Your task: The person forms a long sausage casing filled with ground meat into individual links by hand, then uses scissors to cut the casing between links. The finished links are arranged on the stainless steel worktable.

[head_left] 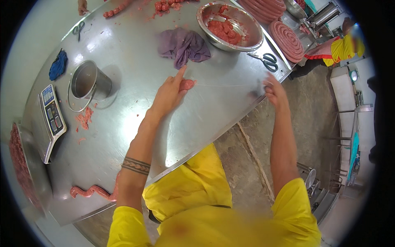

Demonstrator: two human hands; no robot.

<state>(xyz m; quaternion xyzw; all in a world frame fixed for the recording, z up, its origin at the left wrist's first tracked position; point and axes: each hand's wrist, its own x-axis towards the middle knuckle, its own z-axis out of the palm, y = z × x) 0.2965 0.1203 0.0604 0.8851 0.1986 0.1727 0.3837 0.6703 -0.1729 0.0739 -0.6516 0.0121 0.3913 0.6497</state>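
Note:
My left hand point(169, 94) rests on the steel table point(135, 119) and pinches a small pink sausage piece point(187, 84) under its fingertips, index finger stretched out. A thin white string point(230, 85) runs taut from that piece to my right hand point(273, 89), which grips the string's other end near the table's right edge. A purple cloth point(183, 46) lies just beyond my left hand. A length of raw sausage point(92, 192) trails along the near table edge beside my left forearm.
A steel bowl of minced meat point(230, 26) and scissors point(268, 61) lie at the far right, coiled sausages point(288, 40) beyond. A metal bucket point(88, 80), a scale point(52, 117), a blue cloth point(58, 65) and meat scraps point(84, 119) sit left. Another person's hand point(82, 6) works far off.

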